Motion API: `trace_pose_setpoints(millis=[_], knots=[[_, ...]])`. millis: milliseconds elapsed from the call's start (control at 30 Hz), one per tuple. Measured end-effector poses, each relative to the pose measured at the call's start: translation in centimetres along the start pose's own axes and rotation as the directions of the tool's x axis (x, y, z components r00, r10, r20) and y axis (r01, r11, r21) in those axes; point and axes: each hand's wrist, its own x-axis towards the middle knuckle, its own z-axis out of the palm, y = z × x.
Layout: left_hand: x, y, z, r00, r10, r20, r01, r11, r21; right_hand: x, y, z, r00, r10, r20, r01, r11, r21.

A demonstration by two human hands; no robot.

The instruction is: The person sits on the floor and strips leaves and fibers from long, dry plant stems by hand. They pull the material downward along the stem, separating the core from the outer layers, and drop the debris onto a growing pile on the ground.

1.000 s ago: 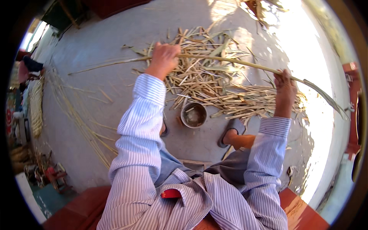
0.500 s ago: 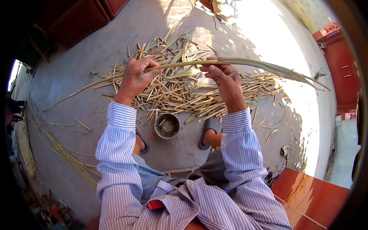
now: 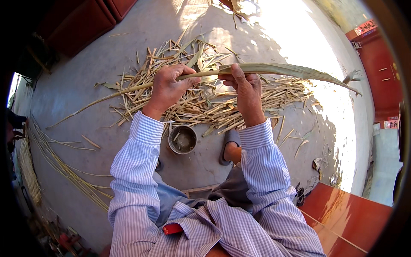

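Observation:
A long dry plant stalk [image 3: 137,88] stretches across in front of me, its thin bare end pointing left and down. Closed around its middle is my left hand [image 3: 168,85]. My right hand [image 3: 244,88] pinches it farther right, thumb on top, where a long greenish leaf sheath [image 3: 291,70] runs out to the right and droops at its tip. Beneath both hands lies a heap of cut straw-coloured stalk pieces [image 3: 188,107] with some dry leaves. A round metal bowl [image 3: 195,145] holding a little liquid and a small stalk piece stands between my feet.
Long thin stalks [image 3: 68,167] lie fanned on the floor at the left. A bundled straw-like roll [image 3: 28,167] is beyond them. A reddish-brown panel [image 3: 342,210] stands at lower right, red cabinet doors [image 3: 381,68] at far right, and dark red furniture [image 3: 81,25] at upper left.
My left hand has slid right along the stalk, closer to my right hand. My right hand has shifted slightly left, and the leaf sheath shows broader and higher.

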Motion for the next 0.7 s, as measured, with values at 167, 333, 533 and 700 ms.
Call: trace_pose_setpoints(millis=[167,333,533,700], knots=[[0.6,-0.8,-1.1,0.952,-0.272,-0.143,0.196,0.895,-0.402,0.1,0.6,0.2,1.0,-0.004,0.008,0.003,0.994,0.106],[1.8,-4.6,-3.8,0.909,-0.344,-0.235,0.22,0.876,-0.428,0.2,0.7,-0.5,0.993,0.112,-0.037,-0.11,0.992,0.059],[0.3,-9.1,-8.8,0.85,-0.242,-0.468,0.372,0.904,0.208,0.4,1.3,-1.1,0.979,0.164,-0.122,-0.159,0.986,0.048],[-0.7,-8.9,-8.3,0.99,0.025,-0.142,0.092,0.645,0.759,0.7,1.1,-1.0,0.98,0.147,-0.131,-0.146,0.989,0.014]])
